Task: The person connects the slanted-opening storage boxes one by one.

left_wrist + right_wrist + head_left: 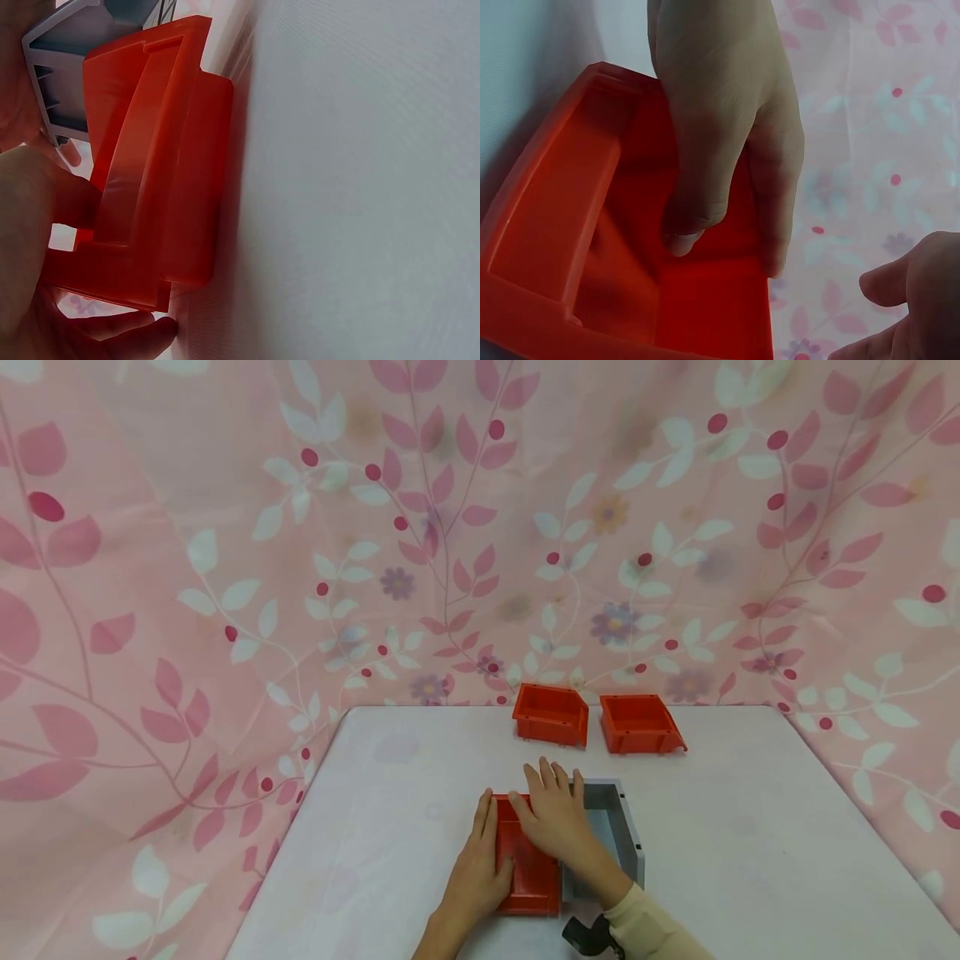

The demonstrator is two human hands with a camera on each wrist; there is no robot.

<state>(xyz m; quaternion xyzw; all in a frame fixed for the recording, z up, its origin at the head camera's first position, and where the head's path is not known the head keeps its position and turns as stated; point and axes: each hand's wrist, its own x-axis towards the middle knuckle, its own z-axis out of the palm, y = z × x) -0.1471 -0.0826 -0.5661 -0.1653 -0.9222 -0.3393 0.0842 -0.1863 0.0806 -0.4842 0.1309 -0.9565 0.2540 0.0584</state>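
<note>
Now the left hand (477, 875) is pinching the red bin (534, 872) just to its right; fingers spread, the right hand (557, 817) is overlapping both bins.

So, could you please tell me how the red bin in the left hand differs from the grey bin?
The red bin is gripped by the left hand; the grey bin is not. In the head view, the red bin sits left, the grey bin right. Both are open-topped.
</note>
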